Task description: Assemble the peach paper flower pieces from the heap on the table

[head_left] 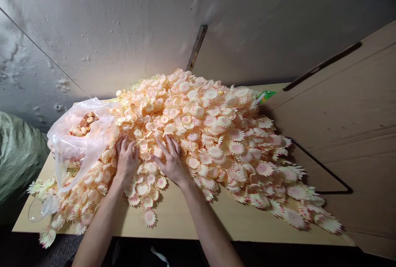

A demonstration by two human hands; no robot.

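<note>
A big heap of pale cream-and-pink artificial flower heads [216, 135] covers much of the board-topped table [173, 226]. My left hand [126, 160] rests in the heap's front left part, its fingertips partly sunk among the flowers. A little to the right, my right hand [170, 162] lies on the flowers with fingers spread and nothing seen in its grasp. Left of my left hand, a thin clear plastic bag [83, 135] sits over part of the heap, with more small flowers showing inside it.
A clear plastic cup-like piece [41, 209] lies at the table's left front. Cardboard [349, 143] stands along the right side, beside a thin black rod [321, 166]. A green sack [21, 155] stands at left. Behind are a grey wall [139, 19] and a metal strip [197, 48].
</note>
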